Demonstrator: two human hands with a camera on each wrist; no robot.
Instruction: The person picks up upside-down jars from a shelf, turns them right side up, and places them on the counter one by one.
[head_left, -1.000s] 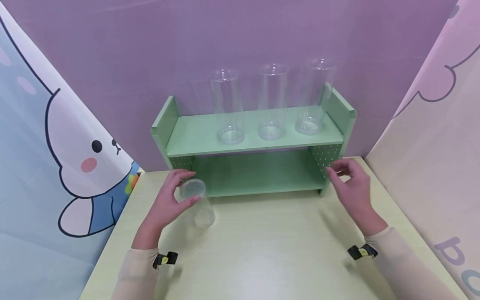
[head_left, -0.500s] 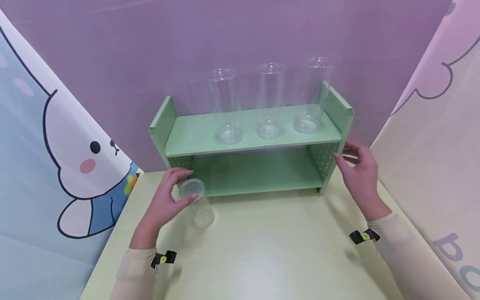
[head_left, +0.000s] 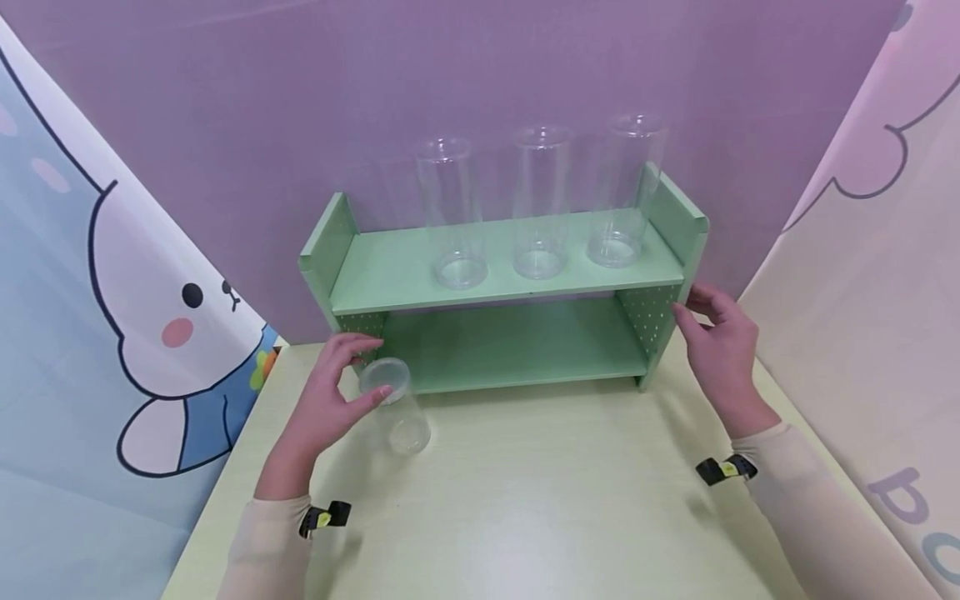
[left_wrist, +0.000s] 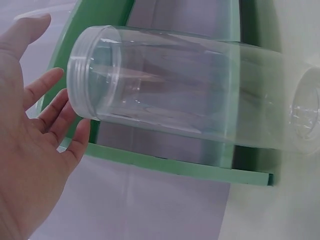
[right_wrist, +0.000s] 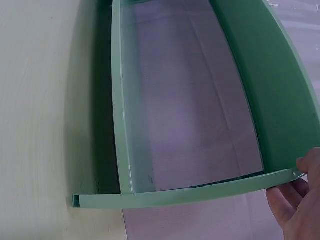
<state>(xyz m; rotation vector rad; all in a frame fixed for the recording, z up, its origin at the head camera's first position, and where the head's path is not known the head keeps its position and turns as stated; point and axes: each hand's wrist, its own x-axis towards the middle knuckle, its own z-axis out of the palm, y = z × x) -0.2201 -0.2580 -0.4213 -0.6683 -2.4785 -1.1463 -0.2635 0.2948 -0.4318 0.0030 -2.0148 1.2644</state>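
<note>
A clear lidded plastic jar (head_left: 408, 431) stands upright on the table, in front of the left end of a green two-tier shelf (head_left: 517, 346). Around the jar's lid (left_wrist: 82, 75) my left hand (head_left: 324, 408) is spread, fingers behind and thumb in front. The left wrist view has the thumb apart from the lid and the other fingers close beside it; whether they touch is unclear. At the other end, my right hand (head_left: 723, 358) pinches the edge of the shelf's right side panel (right_wrist: 215, 191), thumb on the inner face, fingers on the outer.
On the upper tier stand three clear cylinders, a left one (head_left: 457, 217), a middle one (head_left: 542, 208) and a right one (head_left: 621, 200). A purple backdrop (head_left: 480, 67) hangs close behind. Printed cloths flank the pale table (head_left: 525, 500).
My right hand has moved up and outward from in front of the shelf to its right side panel. The left thumb has drawn slightly back from the lid; the jar stays put.
</note>
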